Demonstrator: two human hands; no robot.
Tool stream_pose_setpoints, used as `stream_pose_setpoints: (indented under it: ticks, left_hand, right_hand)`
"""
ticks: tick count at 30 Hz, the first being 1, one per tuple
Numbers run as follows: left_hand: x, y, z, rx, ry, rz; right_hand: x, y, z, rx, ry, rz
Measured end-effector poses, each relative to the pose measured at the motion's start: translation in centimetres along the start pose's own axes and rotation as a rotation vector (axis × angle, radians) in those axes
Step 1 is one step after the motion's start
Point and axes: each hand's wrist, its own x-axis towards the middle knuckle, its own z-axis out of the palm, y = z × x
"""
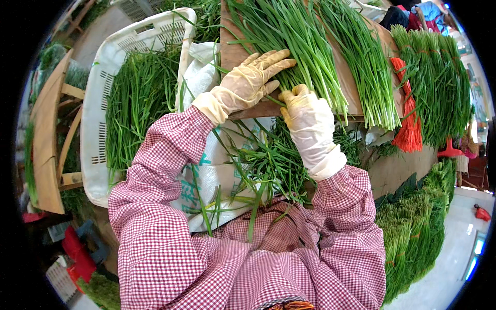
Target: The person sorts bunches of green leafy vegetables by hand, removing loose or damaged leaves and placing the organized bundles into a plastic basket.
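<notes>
A thick bunch of garlic chives [302, 51] lies on the wooden board [341, 31], its pale stem ends toward me. My left hand [245, 82], in a cream rubber glove, rests at the left side of this bunch with its fingers stretched out and touching the leaves. Just right of it, my right hand [310, 121], gloved the same, has its fingers curled in at the board's near edge. A thin chive blade shows at its fingertips; the rest of its grip is hidden. A second chive bunch [364, 67] lies to the right.
A white plastic crate [92, 150] of chives [142, 93] stands left. Loose leaves [279, 160] lie over my lap and a white woven sack [206, 178]. Red ties [408, 111] hang at the board's right, beside stacked tied bunches [434, 82]. Another person [431, 15] sits far right.
</notes>
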Motion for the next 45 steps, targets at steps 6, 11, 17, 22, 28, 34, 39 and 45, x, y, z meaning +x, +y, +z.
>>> stream_pose_setpoints:
  ticks: [6,11,17,22,28,34,39,45]
  left_hand:
    - [-1.0,-1.0,0.5,0.001,-0.019,-0.042]
    - [0.2,-0.7,0.8,-0.094,0.011,-0.007]
    - [-1.2,1.0,0.1,0.069,0.022,-0.241]
    - [-1.9,0.9,-0.5,0.059,0.015,-0.286]
    - [-1.2,1.2,-0.3,-0.025,0.181,-0.206]
    - [-1.4,1.8,-0.5,-0.015,0.054,-0.288]
    - [-3.8,0.1,-2.1,-0.104,0.024,-0.205]
    - [-2.9,0.3,-3.1,-0.07,0.102,-0.193]
  right_hand:
    - [-1.5,-1.4,0.1,0.21,-0.126,0.004]
    - [-10.8,-9.5,1.5,0.856,-0.559,-0.561]
    - [-6.7,-6.2,-4.5,0.648,-0.614,-0.409]
    - [-4.4,0.2,-5.4,0.528,-0.028,0.059]
    - [-4.2,-0.1,-1.3,0.278,0.007,0.209]
    - [-3.6,-2.7,0.7,0.321,0.11,0.234]
    - [-2.8,-4.5,-0.6,0.517,-0.19,0.203]
    - [-5.1,-1.7,-4.3,0.52,-0.407,0.143]
